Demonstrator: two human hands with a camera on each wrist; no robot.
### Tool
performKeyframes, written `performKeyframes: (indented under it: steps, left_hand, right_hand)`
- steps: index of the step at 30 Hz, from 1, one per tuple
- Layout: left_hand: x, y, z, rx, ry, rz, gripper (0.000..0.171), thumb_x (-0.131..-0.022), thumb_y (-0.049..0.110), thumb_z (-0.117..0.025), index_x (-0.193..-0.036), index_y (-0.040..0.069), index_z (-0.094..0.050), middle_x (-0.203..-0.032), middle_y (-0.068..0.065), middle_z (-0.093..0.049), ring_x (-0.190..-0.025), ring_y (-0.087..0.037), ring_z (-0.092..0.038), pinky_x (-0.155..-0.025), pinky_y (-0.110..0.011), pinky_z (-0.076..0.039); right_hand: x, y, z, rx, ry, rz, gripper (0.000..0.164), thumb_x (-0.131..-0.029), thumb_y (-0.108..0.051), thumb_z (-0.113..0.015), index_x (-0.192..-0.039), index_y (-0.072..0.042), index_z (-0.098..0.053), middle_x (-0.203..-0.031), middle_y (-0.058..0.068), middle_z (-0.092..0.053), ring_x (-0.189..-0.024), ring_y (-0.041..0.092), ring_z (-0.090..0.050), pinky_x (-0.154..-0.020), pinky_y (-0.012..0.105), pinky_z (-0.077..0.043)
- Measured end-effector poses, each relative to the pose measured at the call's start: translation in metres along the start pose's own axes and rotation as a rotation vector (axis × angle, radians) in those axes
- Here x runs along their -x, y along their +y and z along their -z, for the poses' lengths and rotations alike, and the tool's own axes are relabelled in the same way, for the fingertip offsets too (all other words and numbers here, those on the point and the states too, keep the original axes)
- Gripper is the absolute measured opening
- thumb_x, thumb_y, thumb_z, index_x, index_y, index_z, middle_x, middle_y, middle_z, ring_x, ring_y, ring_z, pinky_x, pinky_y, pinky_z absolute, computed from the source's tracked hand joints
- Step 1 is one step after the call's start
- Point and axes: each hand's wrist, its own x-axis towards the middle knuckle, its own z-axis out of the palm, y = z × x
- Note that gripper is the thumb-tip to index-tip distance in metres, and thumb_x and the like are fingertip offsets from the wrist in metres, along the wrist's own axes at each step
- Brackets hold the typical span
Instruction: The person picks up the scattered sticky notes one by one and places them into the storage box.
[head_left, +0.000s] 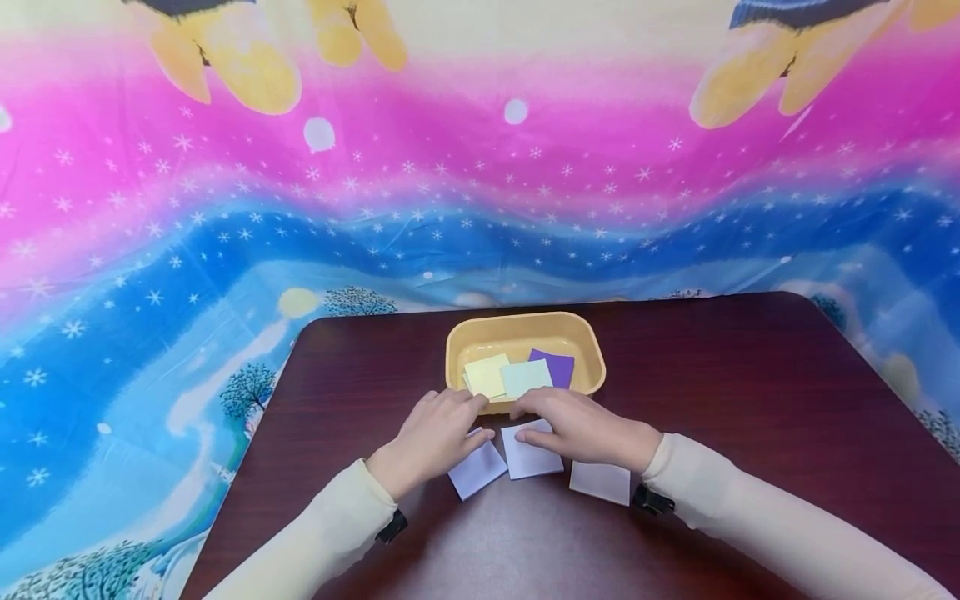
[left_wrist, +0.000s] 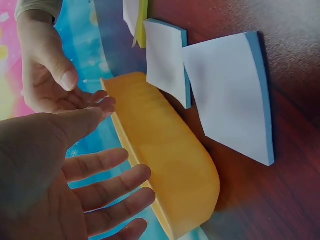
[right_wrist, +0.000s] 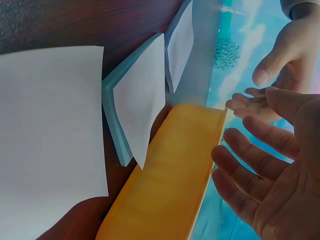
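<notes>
Over the near rim of a yellow plastic basin [head_left: 525,326], my left hand [head_left: 432,435] and right hand [head_left: 588,427] reach from either side with relaxed, spread fingers. Neither holds anything; whether fingertips touch the rim is unclear. Inside the basin lie a pale yellow note pad [head_left: 486,375], a pale green one [head_left: 525,377] and a purple one [head_left: 557,367]. Three white-topped note pads lie on the table before the basin: a left pad [head_left: 478,471] partly under my left hand, a middle pad [head_left: 534,461] below my right thumb, and a right pad [head_left: 600,483] near my right wrist.
The dark reddish-brown table [head_left: 360,375] has rounded far corners. Behind it hangs a pink and blue cloth [head_left: 480,200] printed with snowflakes and trees. A black strap piece [head_left: 652,500] shows below the right sleeve.
</notes>
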Motion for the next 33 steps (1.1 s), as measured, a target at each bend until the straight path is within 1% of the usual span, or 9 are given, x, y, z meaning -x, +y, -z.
performKeyframes:
  steps: [6, 10, 15, 18, 22, 27, 29, 33]
  left_hand:
    - [0.002, 0.000, -0.007, -0.007, -0.029, 0.009, 0.033, -0.093, 0.043, -0.071, -0.108, 0.013, -0.071, -0.089, -0.001, -0.069, -0.085, -0.020, -0.067, -0.071, -0.036, -0.050]
    - [0.005, -0.001, -0.012, 0.011, -0.055, 0.029, 0.031, -0.093, 0.042, -0.072, -0.107, 0.014, -0.071, -0.090, 0.002, -0.069, -0.087, -0.019, -0.065, -0.071, -0.034, -0.049]
    - [0.009, -0.001, -0.018, 0.020, -0.076, 0.040, 0.032, -0.092, 0.041, -0.072, -0.109, 0.014, -0.071, -0.097, 0.002, -0.071, -0.088, -0.018, -0.064, -0.073, -0.034, -0.050]
    - [0.012, -0.002, -0.023, 0.005, -0.068, 0.040, 0.035, -0.092, 0.041, -0.073, -0.112, 0.012, -0.071, -0.098, -0.001, -0.072, -0.088, -0.018, -0.065, -0.074, -0.035, -0.051]
    - [0.017, -0.002, -0.029, -0.013, -0.046, 0.038, 0.037, -0.091, 0.040, -0.073, -0.113, 0.011, -0.071, -0.097, -0.002, -0.071, -0.086, -0.020, -0.066, -0.074, -0.037, -0.052]
    - [0.020, -0.002, -0.033, -0.008, -0.032, 0.060, 0.037, -0.090, 0.040, -0.075, -0.113, 0.011, -0.070, -0.095, -0.003, -0.069, -0.085, -0.021, -0.064, -0.074, -0.038, -0.051]
    - [0.021, -0.001, -0.034, -0.013, -0.045, 0.075, 0.039, -0.089, 0.040, -0.076, -0.113, 0.010, -0.070, -0.095, -0.003, -0.068, -0.085, -0.021, -0.063, -0.074, -0.039, -0.051]
    - [0.022, -0.001, -0.035, -0.032, -0.093, 0.106, 0.045, -0.088, 0.045, -0.076, -0.113, 0.009, -0.069, -0.095, -0.004, -0.068, -0.084, -0.022, -0.062, -0.073, -0.038, -0.050]
  right_hand:
    - [0.001, -0.001, -0.005, -0.017, -0.017, 0.008, 0.025, -0.097, -0.027, -0.068, -0.117, -0.011, -0.070, -0.111, 0.002, -0.073, -0.104, 0.017, -0.067, -0.092, 0.037, -0.055]
    - [0.001, -0.002, -0.009, -0.012, -0.026, 0.022, 0.027, -0.098, -0.027, -0.067, -0.119, -0.010, -0.069, -0.114, 0.002, -0.073, -0.108, 0.015, -0.066, -0.095, 0.038, -0.054]
    - [0.001, -0.001, -0.015, 0.008, -0.018, 0.041, 0.028, -0.098, -0.026, -0.067, -0.119, -0.009, -0.069, -0.115, -0.002, -0.072, -0.110, 0.011, -0.066, -0.097, 0.035, -0.053]
    - [0.002, -0.002, -0.020, 0.017, -0.029, 0.042, 0.027, -0.097, -0.026, -0.068, -0.119, -0.010, -0.069, -0.114, -0.002, -0.072, -0.109, 0.011, -0.066, -0.096, 0.034, -0.053]
    - [0.004, -0.002, -0.029, 0.031, -0.066, 0.030, 0.028, -0.098, -0.029, -0.066, -0.120, -0.012, -0.069, -0.113, -0.003, -0.071, -0.107, 0.011, -0.065, -0.096, 0.035, -0.053]
    - [0.005, -0.001, -0.037, 0.047, -0.078, 0.018, 0.027, -0.098, -0.030, -0.067, -0.119, -0.014, -0.069, -0.112, -0.004, -0.071, -0.105, 0.010, -0.064, -0.095, 0.035, -0.053]
    - [0.006, 0.000, -0.039, 0.049, -0.078, 0.022, 0.027, -0.097, -0.030, -0.067, -0.118, -0.014, -0.069, -0.110, -0.004, -0.070, -0.104, 0.009, -0.063, -0.094, 0.034, -0.053]
    - [0.005, 0.000, -0.042, 0.051, -0.083, 0.031, 0.027, -0.097, -0.030, -0.067, -0.118, -0.013, -0.070, -0.109, -0.004, -0.070, -0.101, 0.008, -0.063, -0.092, 0.033, -0.053]
